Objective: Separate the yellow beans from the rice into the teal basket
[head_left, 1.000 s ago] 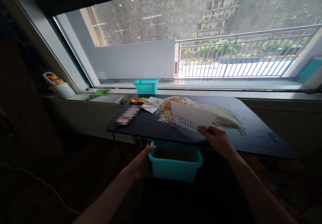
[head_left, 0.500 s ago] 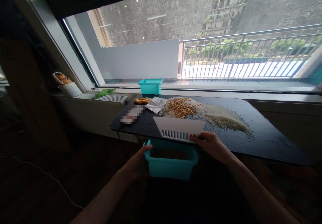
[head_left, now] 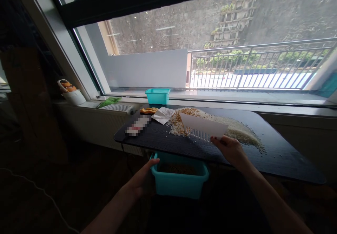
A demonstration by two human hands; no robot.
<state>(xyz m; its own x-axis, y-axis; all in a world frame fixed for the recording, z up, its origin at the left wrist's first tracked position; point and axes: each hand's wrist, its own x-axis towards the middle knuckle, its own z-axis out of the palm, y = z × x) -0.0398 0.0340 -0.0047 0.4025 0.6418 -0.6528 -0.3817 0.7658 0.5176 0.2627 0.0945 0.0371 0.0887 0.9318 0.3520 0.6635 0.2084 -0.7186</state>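
Below the table's front edge, my left hand (head_left: 144, 174) grips the left end of a turquoise plastic bin (head_left: 179, 188), thumb over its rim. Dark grains (head_left: 179, 169) lie inside the bin, hard to make out in the shade. My right hand (head_left: 231, 149) pinches the lower right corner of a white slotted scraper (head_left: 204, 125). The scraper is tilted, its slotted edge low over the near side of a pile of yellow kernels (head_left: 191, 112), probably corn, and white rice-like grains (head_left: 239, 127). It hides part of the pile.
On the black table (head_left: 276, 139) also lie a crumpled white tissue (head_left: 163, 115), an orange-yellow item (head_left: 149, 111) and a blurred-out object (head_left: 138, 125). Another turquoise bin (head_left: 158, 96) stands by the window. A white pot (head_left: 73, 96) and green cloth (head_left: 110, 102) rest on the left ledge.
My right hand has carried the scraper away from above the bin, forward and right to the grain pile. My left hand keeps its hold on the bin. The view has tilted up slightly.
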